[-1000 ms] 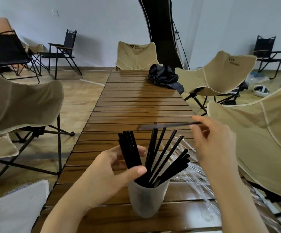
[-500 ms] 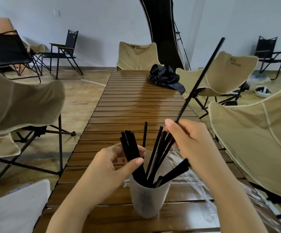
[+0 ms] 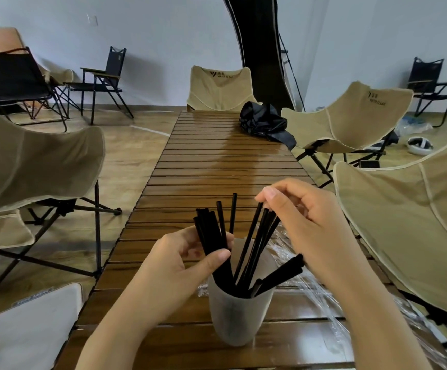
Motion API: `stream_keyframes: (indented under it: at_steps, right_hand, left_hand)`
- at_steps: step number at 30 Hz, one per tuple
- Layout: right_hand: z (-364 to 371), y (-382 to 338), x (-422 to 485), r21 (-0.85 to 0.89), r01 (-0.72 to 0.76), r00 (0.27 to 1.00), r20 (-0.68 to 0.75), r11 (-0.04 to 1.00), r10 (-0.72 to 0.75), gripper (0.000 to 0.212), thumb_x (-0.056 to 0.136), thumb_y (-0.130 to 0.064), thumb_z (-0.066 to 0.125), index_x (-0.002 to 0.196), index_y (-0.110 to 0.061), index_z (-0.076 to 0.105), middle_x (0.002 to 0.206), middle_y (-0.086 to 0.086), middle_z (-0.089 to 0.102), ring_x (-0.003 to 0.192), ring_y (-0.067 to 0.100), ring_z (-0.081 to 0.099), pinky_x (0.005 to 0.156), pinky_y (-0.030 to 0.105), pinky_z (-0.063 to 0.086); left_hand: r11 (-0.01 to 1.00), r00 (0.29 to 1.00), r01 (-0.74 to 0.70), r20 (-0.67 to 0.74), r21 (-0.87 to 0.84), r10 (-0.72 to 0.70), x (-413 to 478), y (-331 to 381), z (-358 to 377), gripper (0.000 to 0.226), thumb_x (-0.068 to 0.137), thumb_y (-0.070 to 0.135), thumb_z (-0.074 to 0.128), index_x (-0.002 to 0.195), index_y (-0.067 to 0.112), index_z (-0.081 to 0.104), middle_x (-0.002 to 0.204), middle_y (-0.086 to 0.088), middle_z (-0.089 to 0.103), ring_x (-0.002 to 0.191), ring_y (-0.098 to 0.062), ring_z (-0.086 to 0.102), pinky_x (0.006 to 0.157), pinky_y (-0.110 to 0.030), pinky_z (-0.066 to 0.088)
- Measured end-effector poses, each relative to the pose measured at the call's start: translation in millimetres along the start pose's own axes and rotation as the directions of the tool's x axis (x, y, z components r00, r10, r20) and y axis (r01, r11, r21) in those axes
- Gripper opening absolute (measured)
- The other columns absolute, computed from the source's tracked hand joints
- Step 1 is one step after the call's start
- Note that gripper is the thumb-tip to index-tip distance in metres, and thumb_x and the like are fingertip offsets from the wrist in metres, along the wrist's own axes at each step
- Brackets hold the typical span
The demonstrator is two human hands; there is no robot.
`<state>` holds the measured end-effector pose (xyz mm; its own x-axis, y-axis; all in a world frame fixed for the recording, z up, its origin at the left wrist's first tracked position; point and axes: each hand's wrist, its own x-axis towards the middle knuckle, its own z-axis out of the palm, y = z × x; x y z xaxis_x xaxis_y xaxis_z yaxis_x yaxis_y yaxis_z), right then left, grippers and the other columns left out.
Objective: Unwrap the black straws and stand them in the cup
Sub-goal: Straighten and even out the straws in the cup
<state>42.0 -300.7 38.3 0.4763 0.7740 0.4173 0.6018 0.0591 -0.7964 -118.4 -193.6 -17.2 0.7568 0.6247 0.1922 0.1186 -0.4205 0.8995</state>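
In the lower centre of the frame we see a frosted cup (image 3: 239, 316) standing on a slatted wooden tabletop (image 3: 217, 166), holding many black straws (image 3: 246, 252). Our left hand (image 3: 174, 265) grips a bunch of them at the cup's left, thumb and fingers curled round it. Our right hand (image 3: 305, 222), above and right of the cup, pinches the tops of leaning straws with bent fingers. Crumpled clear wrappers (image 3: 313, 287) lie just right of the cup.

hands (image 3: 174, 268) 2 | cup (image 3: 239, 321) 1 | straws (image 3: 210, 228) many, count unclear | table (image 3: 225, 166) 1 | tan chairs (image 3: 38, 161) 4 | black chairs (image 3: 104, 84) 3 | bag (image 3: 265, 121) 1 | wrap heap (image 3: 321, 292) 1
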Motion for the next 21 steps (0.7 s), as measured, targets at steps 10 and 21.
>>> stream_keyframes:
  at_steps: [10, 21]
  right_hand:
    - [-7, -20, -4, -0.075, 0.104, 0.987, 0.133, 0.992, -0.094, 0.024, 0.073, -0.051, 0.062, 0.088, -0.035, 0.071, 0.093, -0.017, 0.062, 0.097, 0.001, 0.056, 0.083, 0.01, 0.038]
    - [2, -29, -6, -0.234, 0.106, 0.964, 0.264, 0.966, -0.041, 0.034, 0.072, -0.035, 0.075, 0.103, -0.046, 0.066, 0.109, -0.025, 0.049, 0.117, 0.003, 0.041, 0.104, 0.036, 0.035]
  left_hand:
    - [0.999, 1.0, -0.011, -0.014, -0.046, 0.01, -1, 5, 1, 0.025, 0.074, 0.047, 0.06, 0.095, 0.041, 0.072, 0.095, 0.021, 0.072, 0.095, 0.004, 0.065, 0.08, -0.013, 0.052]
    - [0.989, 0.996, -0.08, 0.038, -0.124, 0.085, 1, 11, 10, 0.023, 0.077, 0.038, 0.062, 0.097, 0.035, 0.073, 0.099, 0.013, 0.073, 0.098, -0.002, 0.066, 0.082, -0.012, 0.05]
